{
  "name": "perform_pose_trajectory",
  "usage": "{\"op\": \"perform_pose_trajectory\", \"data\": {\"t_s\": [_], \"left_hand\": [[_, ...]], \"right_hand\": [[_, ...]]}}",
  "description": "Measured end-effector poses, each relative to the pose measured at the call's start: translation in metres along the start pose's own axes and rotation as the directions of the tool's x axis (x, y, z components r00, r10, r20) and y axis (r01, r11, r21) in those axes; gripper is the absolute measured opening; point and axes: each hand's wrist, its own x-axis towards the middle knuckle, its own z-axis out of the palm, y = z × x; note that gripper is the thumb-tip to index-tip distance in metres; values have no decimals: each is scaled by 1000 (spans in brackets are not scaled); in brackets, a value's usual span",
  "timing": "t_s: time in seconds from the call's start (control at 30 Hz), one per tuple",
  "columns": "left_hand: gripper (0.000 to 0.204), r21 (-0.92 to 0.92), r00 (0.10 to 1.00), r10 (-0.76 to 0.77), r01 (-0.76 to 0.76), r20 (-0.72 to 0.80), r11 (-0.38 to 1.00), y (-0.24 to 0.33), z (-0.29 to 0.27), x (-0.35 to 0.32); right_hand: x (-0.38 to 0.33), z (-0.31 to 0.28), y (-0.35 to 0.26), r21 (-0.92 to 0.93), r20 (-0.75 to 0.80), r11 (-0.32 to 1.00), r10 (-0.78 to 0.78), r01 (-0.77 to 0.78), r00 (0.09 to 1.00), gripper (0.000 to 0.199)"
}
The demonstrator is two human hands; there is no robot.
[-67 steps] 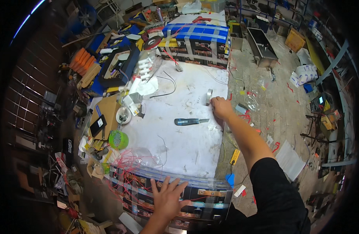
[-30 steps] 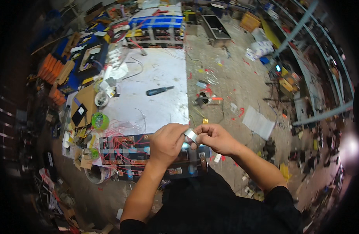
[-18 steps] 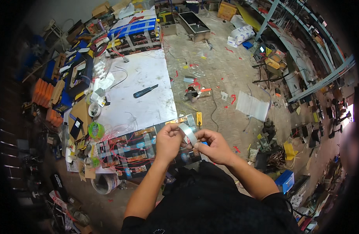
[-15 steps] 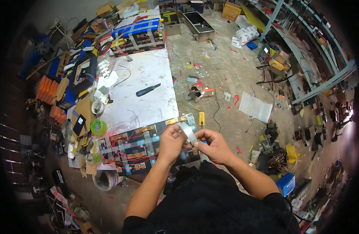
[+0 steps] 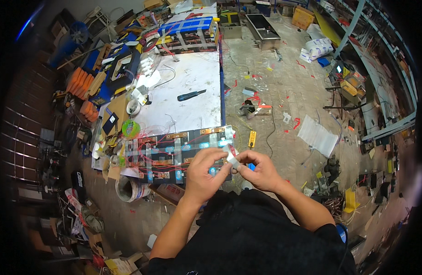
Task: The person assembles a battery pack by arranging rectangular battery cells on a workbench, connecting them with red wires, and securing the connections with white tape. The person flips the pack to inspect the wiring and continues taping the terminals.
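Closest to the wearer: L hand [image 5: 205, 170] & R hand [image 5: 260, 171], both closed on a silver tape roll [image 5: 231, 157], thumb-and-finger pinch. Roll sits btwn them, tilted, over R end of the near battery pack [image 5: 163, 149]. Can't tell if a loose end is lifted.

Poss. trouble: roll held by fingertips only; a slip cd send it off the pack's end to the floor. Uneven pull cd fold the tape on itself. Red wires [image 5: 149, 156] lie loose over the pack, L side esp.; a sleeve or stray strip cd snag them. Copper strips look bare, so metal dropped across 2 of them might short, I'd guess.

Containers, near to far. Bucket [image 5: 142, 190] on floor, L of pack: inside too dim to read. Green tub [image 5: 137, 129] just past pack's L end: small greyish bits in it, too tiny to ID. White pot [image 5: 133, 107] beyond: something dark inside. Dark case [image 5: 118, 84] farther, L of the white table top [image 5: 192, 73]: pale odds & ends in it. Knife [image 5: 191, 95] on table, well apart from hands. Far end of table: blue-topped pack [image 5: 188, 26], banded w/ grey tape. Metal trough [image 5: 270, 44] on floor, far R: dark inside, contents unclear.
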Motion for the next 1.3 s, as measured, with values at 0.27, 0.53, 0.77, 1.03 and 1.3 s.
{"op": "perform_pose_trajectory", "data": {"t_s": [0.27,0.53,0.77,1.03,1.3], "left_hand": [[18,97,997,76,-74,-14,993,19,3,-11],[14,124,998,64,-64,1,990,25,11,-20],[13,73,1000,10,-10,4,997,29,14,-26],[12,-2,996,-78,79,36,997,22,11,-31],[7,22,992,-123,123,-7,992,12,22,-35]], "right_hand": [[-14,-18,4,-196,101,969,-129,147,986,20],[-25,-24,9,-97,143,991,-75,89,987,20],[-31,-15,16,-24,114,1000,-11,14,993,22],[-31,-11,14,10,178,1000,-11,9,984,15],[-28,-12,28,146,194,980,103,-132,976,13]]}}
